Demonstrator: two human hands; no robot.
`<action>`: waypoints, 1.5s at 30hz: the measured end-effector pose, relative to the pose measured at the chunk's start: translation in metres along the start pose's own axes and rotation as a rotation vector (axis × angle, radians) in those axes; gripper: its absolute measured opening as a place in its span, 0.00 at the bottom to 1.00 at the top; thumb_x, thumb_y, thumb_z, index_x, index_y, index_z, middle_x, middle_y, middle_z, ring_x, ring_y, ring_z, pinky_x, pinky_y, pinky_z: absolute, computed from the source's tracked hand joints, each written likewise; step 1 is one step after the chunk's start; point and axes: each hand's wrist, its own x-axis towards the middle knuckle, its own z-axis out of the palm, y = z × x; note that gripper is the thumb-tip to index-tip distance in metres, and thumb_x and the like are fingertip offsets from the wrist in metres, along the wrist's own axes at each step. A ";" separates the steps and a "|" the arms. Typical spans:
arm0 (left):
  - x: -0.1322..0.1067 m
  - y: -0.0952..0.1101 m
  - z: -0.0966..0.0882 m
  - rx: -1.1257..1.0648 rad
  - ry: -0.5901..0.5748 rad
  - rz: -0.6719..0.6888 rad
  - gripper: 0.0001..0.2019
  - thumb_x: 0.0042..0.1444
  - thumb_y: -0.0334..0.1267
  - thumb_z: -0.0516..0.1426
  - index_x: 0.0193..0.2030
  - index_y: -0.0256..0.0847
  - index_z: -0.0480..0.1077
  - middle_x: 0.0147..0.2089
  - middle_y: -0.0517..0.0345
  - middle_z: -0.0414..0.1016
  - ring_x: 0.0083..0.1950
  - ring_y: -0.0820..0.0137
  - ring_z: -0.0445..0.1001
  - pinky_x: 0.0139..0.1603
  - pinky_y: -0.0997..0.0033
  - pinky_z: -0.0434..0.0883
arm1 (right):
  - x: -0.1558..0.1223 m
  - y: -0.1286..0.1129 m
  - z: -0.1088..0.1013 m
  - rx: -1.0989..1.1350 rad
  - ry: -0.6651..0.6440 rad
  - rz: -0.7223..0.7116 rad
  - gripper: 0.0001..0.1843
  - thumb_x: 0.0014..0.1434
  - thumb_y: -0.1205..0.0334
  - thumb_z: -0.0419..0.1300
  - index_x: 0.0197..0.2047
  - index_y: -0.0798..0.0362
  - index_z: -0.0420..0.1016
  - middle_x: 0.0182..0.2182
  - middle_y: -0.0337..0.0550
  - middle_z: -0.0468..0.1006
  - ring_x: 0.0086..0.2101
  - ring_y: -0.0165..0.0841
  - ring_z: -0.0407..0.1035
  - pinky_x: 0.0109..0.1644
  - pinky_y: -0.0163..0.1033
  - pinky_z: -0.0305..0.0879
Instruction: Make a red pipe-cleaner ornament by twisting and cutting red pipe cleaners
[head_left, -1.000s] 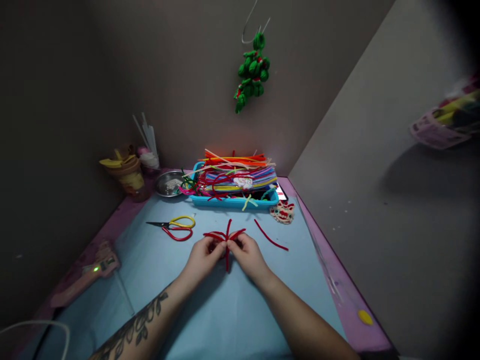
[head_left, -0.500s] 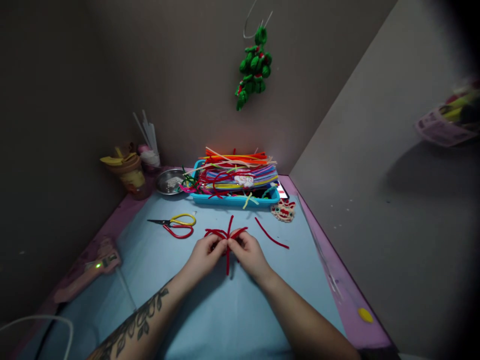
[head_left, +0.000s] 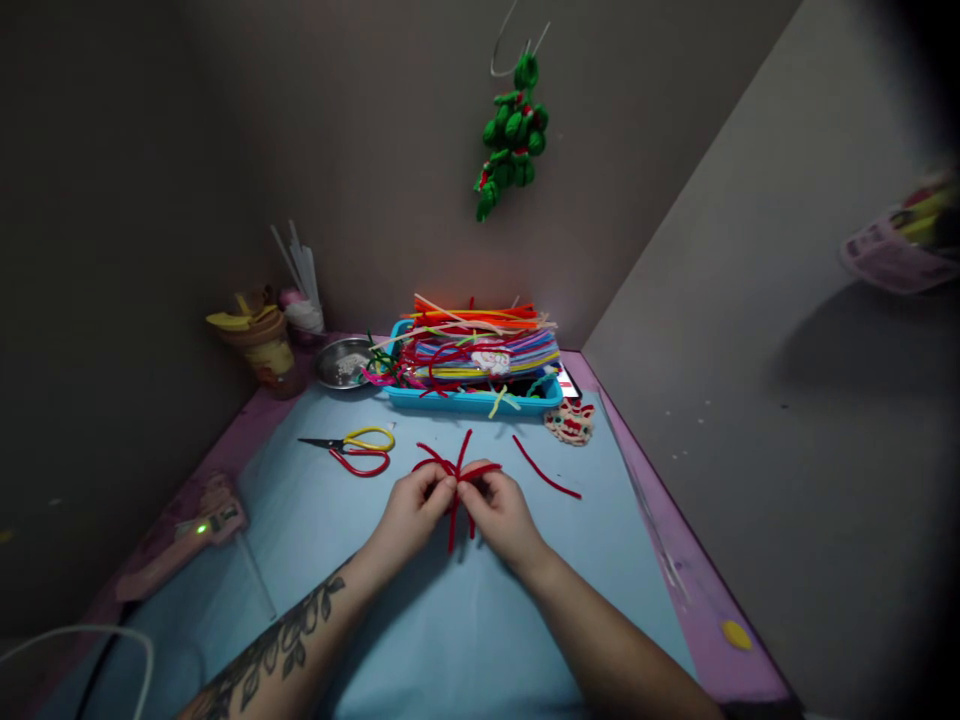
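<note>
Red pipe cleaners (head_left: 452, 530), crossed in a star-like bunch, are pinched at their middle between my two hands. My left hand (head_left: 414, 505) grips the bunch from the left, thumb and fingertips pressed together. From the right, my right hand (head_left: 499, 508) pinches the same crossing, its thumb almost touching the left thumb. Red ends stick out upward, to both sides and down toward me. The exact crossing point is partly hidden by my fingertips. A single loose red pipe cleaner (head_left: 546, 470) lies on the blue cloth, right of my hands.
Scissors (head_left: 356, 450) lie left of my hands; a glue gun (head_left: 214, 520) with a lit green light sits farther left. Behind stand a blue tray (head_left: 472, 402) heaped with pipe cleaners and a metal bowl (head_left: 330, 372). A lion-like face piece (head_left: 571, 424) lies by the tray.
The red ends have shifted: those at the upper left have spread apart, and another end now shows below, beside my right hand. Both hands keep their pinch in nearly the same place.
</note>
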 end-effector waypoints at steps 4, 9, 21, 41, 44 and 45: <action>0.002 0.003 -0.002 -0.096 -0.002 -0.069 0.13 0.51 0.45 0.55 0.23 0.40 0.63 0.20 0.65 0.59 0.24 0.74 0.56 0.26 0.74 0.55 | 0.001 0.000 -0.003 0.030 -0.046 -0.023 0.07 0.60 0.63 0.54 0.35 0.54 0.73 0.31 0.42 0.74 0.34 0.33 0.69 0.40 0.37 0.66; 0.001 0.008 -0.002 -0.280 -0.037 -0.202 0.12 0.47 0.45 0.57 0.22 0.40 0.63 0.17 0.67 0.58 0.20 0.77 0.53 0.22 0.75 0.52 | 0.002 0.002 -0.007 0.096 -0.007 -0.103 0.08 0.57 0.66 0.56 0.41 0.51 0.73 0.35 0.41 0.72 0.36 0.32 0.68 0.41 0.36 0.66; -0.008 0.012 -0.003 -0.560 -0.230 -0.371 0.13 0.46 0.44 0.61 0.24 0.39 0.63 0.17 0.68 0.58 0.19 0.79 0.51 0.21 0.76 0.47 | 0.002 -0.004 -0.022 -0.163 0.008 -0.394 0.03 0.55 0.58 0.66 0.34 0.45 0.80 0.45 0.45 0.64 0.48 0.40 0.62 0.52 0.46 0.61; -0.004 0.001 -0.006 -0.658 -0.356 -0.364 0.17 0.46 0.48 0.66 0.27 0.38 0.67 0.20 0.62 0.65 0.20 0.77 0.58 0.23 0.74 0.51 | 0.009 -0.008 -0.035 -0.298 -0.154 -0.468 0.05 0.57 0.63 0.61 0.32 0.46 0.78 0.45 0.45 0.67 0.50 0.43 0.59 0.56 0.53 0.56; -0.004 0.000 -0.007 -0.657 -0.379 -0.437 0.17 0.43 0.46 0.68 0.26 0.37 0.68 0.19 0.63 0.64 0.20 0.78 0.58 0.22 0.75 0.52 | 0.009 -0.009 -0.037 -0.306 -0.194 -0.505 0.05 0.57 0.63 0.61 0.33 0.46 0.78 0.45 0.44 0.67 0.51 0.43 0.59 0.56 0.53 0.56; -0.004 -0.001 -0.007 -0.654 -0.388 -0.456 0.16 0.42 0.46 0.68 0.26 0.37 0.69 0.19 0.63 0.64 0.20 0.78 0.58 0.22 0.75 0.53 | 0.009 -0.010 -0.037 -0.306 -0.210 -0.511 0.05 0.57 0.63 0.61 0.33 0.46 0.78 0.46 0.44 0.67 0.51 0.42 0.58 0.56 0.53 0.55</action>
